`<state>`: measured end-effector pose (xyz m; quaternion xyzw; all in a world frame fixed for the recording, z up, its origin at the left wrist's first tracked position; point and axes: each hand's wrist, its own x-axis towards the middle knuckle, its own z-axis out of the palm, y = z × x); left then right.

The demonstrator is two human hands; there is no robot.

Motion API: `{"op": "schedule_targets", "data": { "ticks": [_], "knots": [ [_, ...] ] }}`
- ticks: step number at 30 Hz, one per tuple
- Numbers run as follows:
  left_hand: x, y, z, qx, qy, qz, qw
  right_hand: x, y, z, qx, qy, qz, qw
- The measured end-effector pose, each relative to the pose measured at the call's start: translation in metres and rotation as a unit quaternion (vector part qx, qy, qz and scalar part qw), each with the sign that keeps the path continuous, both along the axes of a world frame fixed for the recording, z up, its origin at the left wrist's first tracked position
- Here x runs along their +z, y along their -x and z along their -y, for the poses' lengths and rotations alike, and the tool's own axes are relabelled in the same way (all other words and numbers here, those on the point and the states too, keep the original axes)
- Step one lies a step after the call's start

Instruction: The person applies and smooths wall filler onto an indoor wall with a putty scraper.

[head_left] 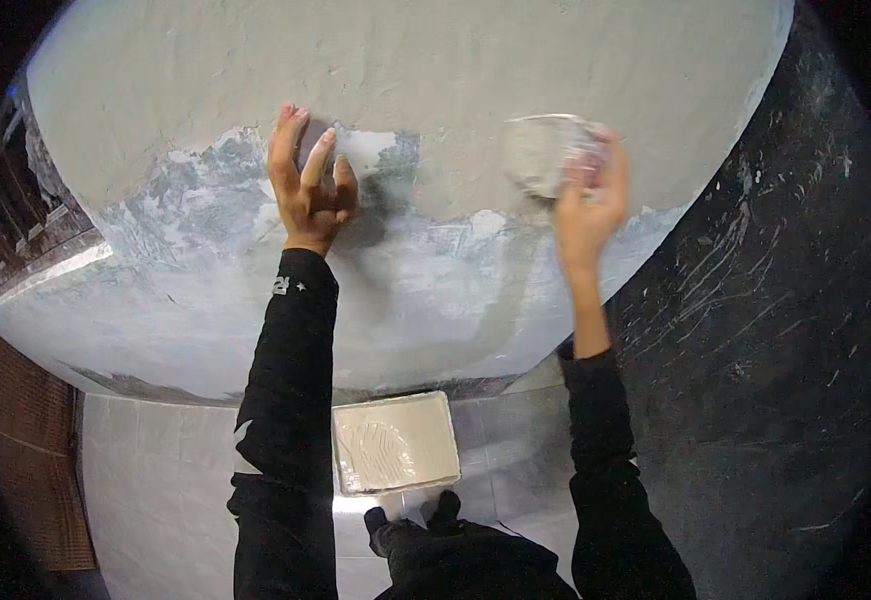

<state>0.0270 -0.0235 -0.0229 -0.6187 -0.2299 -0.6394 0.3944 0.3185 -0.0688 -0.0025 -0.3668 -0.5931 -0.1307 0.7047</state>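
Note:
A pale wall (285, 60) stands in front of me, its upper part coated in beige plaster and its lower part patchy white and grey. My left hand (312, 185) is raised at the ragged lower border of the coat, fingers apart and holding nothing; whether it touches the wall I cannot tell. To the right, my right hand (591, 200) grips a flat, rounded pad (543, 155) smeared with beige plaster, up at the coated surface. Motion blurs the pad and fingertips, so its exact kind is unclear.
On the tiled floor (155, 480) by my feet sits a rectangular tray (445, 430) of creamy plaster with ridged marks. A dark, scratched surface (745, 330) borders the wall on the right. At left are a slatted opening (30, 205) and a brown woven panel (20, 440).

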Motion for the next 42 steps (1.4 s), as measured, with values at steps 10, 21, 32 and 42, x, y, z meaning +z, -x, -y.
{"op": "schedule_targets", "data": {
  "ticks": [10, 21, 32, 42],
  "knots": [
    [-0.004, 0.001, 0.001, 0.009, 0.006, -0.009, 1.000, -0.045, 0.010, 0.015, 0.099, 0.075, -0.011, 0.992],
    [-0.002, -0.010, -0.009, -0.041, -0.008, 0.014, 0.999, -0.019, -0.090, 0.004, 0.032, -0.041, -0.171, 0.984],
    [-0.007, -0.003, -0.010, -0.049, -0.009, 0.020, 0.999, -0.037, 0.037, 0.001, 0.040, 0.039, -0.007, 0.998],
    [-0.005, 0.003, -0.007, -0.044, -0.019, 0.009, 0.999, -0.011, 0.065, 0.012, 0.135, 0.045, 0.002, 0.990]
  ]
}}
